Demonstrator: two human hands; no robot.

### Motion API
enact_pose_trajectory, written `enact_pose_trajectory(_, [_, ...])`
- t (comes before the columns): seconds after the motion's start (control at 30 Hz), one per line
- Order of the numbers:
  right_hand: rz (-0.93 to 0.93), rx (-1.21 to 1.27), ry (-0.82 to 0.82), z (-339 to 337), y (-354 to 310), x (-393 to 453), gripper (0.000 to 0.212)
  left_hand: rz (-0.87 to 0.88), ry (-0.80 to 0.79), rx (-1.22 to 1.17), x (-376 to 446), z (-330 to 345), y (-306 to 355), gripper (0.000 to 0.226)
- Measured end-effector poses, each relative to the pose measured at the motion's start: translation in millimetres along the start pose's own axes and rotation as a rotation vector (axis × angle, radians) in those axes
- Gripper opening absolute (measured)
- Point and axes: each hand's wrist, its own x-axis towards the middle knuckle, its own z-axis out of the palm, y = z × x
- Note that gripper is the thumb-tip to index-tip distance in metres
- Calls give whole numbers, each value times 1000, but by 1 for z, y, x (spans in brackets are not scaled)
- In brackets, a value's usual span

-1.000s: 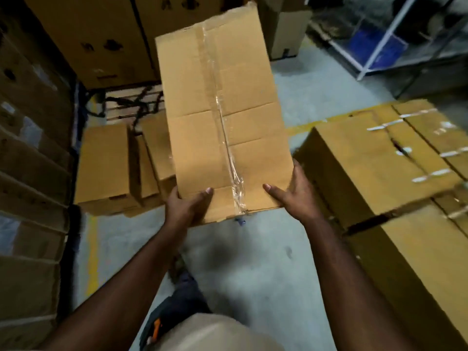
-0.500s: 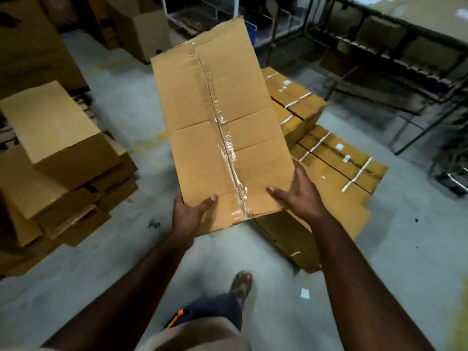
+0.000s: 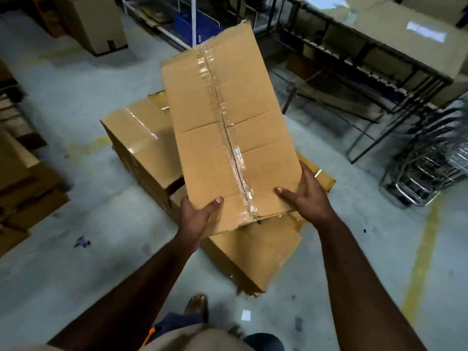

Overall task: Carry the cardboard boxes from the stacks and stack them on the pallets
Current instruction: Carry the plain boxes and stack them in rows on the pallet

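Note:
I hold a long taped cardboard box (image 3: pixel 222 127) out in front of me, its far end tilted up. My left hand (image 3: pixel 196 215) grips its near left corner, thumb on top. At the near right corner my right hand (image 3: pixel 305 196) grips it the same way. Below the carried box, a low stack of brown boxes (image 3: pixel 141 145) lies on the floor; another box of that stack (image 3: pixel 255 252) sits near my feet. Any pallet under them is hidden.
A pile of flattened and whole boxes (image 3: pixel 22 188) lies at the left edge. A large box (image 3: pixel 98 21) stands at the back. Metal racking (image 3: pixel 354 62) and a wire cart (image 3: pixel 425 173) fill the right side. A yellow floor line (image 3: pixel 420 259) runs along the right.
I have turned right and moved closer with the box; the low stack of boxes now sits directly beneath it, and the left pile has slid toward the frame edge. Both hands keep their grip.

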Motion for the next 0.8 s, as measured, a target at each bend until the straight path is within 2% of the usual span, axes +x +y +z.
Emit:
enact_pose_trajectory(0.1, [-12, 31, -9, -45, 35, 28, 89, 9, 22, 5, 12, 59, -8, 73])
enact_pose_trajectory(0.3, [-70, 34, -88, -131, 124, 111, 78, 6, 154, -24, 43, 193, -42, 83])
enact_pose_trajectory(0.4, [-105, 15, -186, -188, 162, 152, 81, 24, 249, -75, 32, 272, -52, 56])
enact_pose_trajectory(0.43, [-114, 10, -218, -203, 171, 160, 82, 20, 261, -81, 25, 295, -52, 54])
enact_pose_trajectory(0.53, [-106, -23, -288, -254, 202, 184, 80, -27, 304, -76, 6, 356, -66, 70])
enact_pose_trajectory(0.6, [-76, -43, -336, -279, 218, 197, 78, -86, 270, -43, 3, 376, -80, 80])
enact_pose_trajectory(0.73, [-79, -93, -438, -306, 254, 222, 74, -249, 202, -39, 0, 413, -100, 60])
enact_pose_trajectory(0.8, [-33, -99, -453, -309, 272, 229, 74, -274, 214, -3, 1, 427, -113, 59])
